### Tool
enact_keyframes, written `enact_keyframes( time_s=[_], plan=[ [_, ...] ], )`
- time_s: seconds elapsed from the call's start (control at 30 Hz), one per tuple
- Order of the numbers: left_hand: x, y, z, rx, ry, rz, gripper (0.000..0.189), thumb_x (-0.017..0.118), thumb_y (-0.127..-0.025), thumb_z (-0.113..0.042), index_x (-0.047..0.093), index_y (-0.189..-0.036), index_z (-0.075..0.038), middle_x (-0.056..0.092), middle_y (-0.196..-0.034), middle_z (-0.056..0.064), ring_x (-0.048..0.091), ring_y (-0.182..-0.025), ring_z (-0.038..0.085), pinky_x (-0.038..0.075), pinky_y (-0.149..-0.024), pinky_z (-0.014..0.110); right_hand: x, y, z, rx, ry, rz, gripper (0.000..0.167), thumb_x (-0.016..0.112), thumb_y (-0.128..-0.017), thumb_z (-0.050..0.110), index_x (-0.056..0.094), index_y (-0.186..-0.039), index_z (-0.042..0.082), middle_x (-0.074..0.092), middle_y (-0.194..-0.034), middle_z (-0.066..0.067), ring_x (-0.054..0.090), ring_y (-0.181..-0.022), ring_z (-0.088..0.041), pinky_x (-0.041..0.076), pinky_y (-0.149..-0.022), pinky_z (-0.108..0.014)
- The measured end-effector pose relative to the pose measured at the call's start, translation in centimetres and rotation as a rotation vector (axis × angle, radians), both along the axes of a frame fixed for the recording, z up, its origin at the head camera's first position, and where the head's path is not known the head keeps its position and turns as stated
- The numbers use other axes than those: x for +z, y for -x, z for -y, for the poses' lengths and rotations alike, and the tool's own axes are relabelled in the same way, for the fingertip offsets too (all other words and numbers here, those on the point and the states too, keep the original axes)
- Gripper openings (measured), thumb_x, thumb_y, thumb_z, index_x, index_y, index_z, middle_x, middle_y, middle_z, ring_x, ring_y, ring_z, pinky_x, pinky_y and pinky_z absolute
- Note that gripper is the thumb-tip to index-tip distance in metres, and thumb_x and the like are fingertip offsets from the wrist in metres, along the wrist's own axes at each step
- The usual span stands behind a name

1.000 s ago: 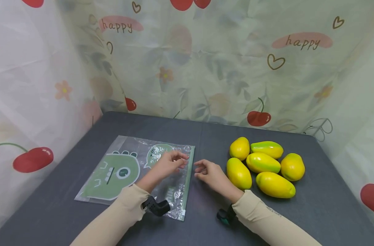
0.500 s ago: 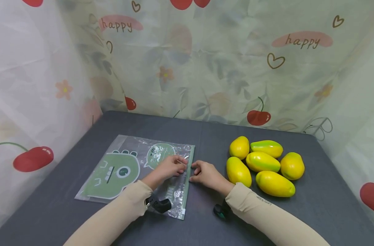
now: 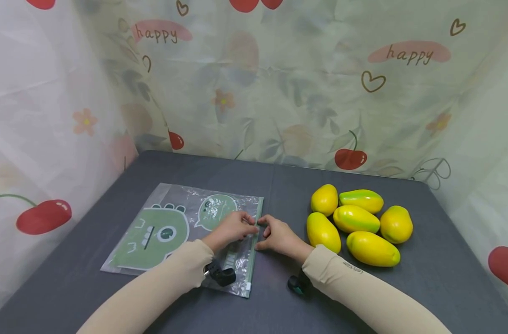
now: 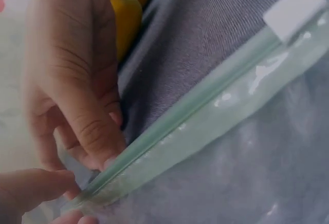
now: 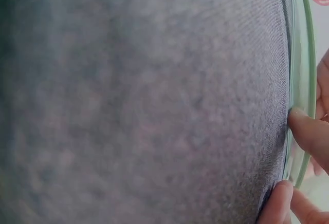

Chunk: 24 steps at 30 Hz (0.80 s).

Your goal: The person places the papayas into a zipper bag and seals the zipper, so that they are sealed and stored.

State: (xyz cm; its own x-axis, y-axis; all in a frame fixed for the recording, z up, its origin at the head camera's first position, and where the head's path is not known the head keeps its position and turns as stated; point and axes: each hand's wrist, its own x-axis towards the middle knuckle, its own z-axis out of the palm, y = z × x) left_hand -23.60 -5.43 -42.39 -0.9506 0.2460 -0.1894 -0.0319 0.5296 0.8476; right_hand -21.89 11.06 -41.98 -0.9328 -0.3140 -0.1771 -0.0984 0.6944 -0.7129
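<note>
A clear zipper bag [image 3: 166, 195] with green cartoon prints lies flat on the dark table, its green zip strip [image 3: 254, 260] facing right. My left hand [image 3: 234, 227] reaches over the bag, thumb and fingers around the strip in the left wrist view. From the right, my right hand [image 3: 279, 236] pinches the same edge, with its thumb [image 5: 311, 136] against the strip in the right wrist view. The white slider [image 4: 294, 11] sits at the strip's near end. Parts of both hands' fingers are hidden.
Several yellow-green mangoes [image 3: 356, 219] lie grouped right of my right hand, the closest one [image 3: 323, 232] just beyond the wrist. A patterned curtain [image 3: 270, 93] hangs behind the table [image 3: 195, 167]. A thin wire [image 3: 435, 171] stands at the back right corner.
Both hands have come down onto the bag's strip edge. The right hand moved slightly left to reach it, and the left hand moved down and right. Bag and mangoes stayed put.
</note>
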Motion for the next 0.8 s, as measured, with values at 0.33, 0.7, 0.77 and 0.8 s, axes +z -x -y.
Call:
enact_keyframes(
  time_s=[0.33, 0.7, 0.77, 0.8],
  plan=[
    [0.0, 0.0, -0.8, 0.002, 0.157, -0.105, 0.030, 0.080, -0.074, -0.018, 0.061, -0.093, -0.005, 0.064, -0.083, 0.003, 0.054, -0.071, 0.014, 0.044, -0.062, 0.026, -0.1, 0.1, 0.0, -0.003, 0.025, 0.006, 0.060, 0.085, -0.072, 0.012, 0.054, -0.123, 0.008, 0.056, -0.081, -0.005, 0.049, -0.066, -0.017, 0.043, -0.062, -0.026],
    [0.3, -0.1, -1.2, 0.020, 0.251, -0.146, 0.023, 0.077, -0.073, -0.013, 0.061, -0.088, -0.006, 0.060, -0.078, 0.002, 0.051, -0.068, 0.015, 0.042, -0.059, 0.025, 0.0, 0.0, -0.1, -0.011, 0.032, 0.011, 0.060, 0.086, -0.071, 0.012, 0.055, -0.123, 0.009, 0.055, -0.080, -0.005, 0.048, -0.064, -0.017, 0.042, -0.059, -0.025],
    [0.4, 0.0, -1.0, 0.020, 0.243, -0.135, 0.019, 0.073, -0.073, -0.008, 0.060, -0.087, -0.005, 0.058, -0.073, 0.001, 0.051, -0.062, 0.014, 0.041, -0.054, 0.024, 0.0, 0.1, -0.1, -0.004, 0.028, 0.009, 0.061, 0.086, -0.071, 0.012, 0.054, -0.123, 0.009, 0.055, -0.080, -0.005, 0.048, -0.064, -0.017, 0.042, -0.059, -0.025],
    [0.4, 0.1, -0.9, 0.020, 0.228, -0.122, 0.018, 0.071, -0.073, -0.006, 0.060, -0.087, -0.004, 0.057, -0.071, 0.001, 0.050, -0.059, 0.013, 0.041, -0.052, 0.023, 0.0, 0.1, 0.0, -0.001, 0.027, 0.009, 0.061, 0.086, -0.071, 0.013, 0.054, -0.123, 0.009, 0.055, -0.079, -0.005, 0.048, -0.064, -0.017, 0.042, -0.059, -0.025]
  ],
)
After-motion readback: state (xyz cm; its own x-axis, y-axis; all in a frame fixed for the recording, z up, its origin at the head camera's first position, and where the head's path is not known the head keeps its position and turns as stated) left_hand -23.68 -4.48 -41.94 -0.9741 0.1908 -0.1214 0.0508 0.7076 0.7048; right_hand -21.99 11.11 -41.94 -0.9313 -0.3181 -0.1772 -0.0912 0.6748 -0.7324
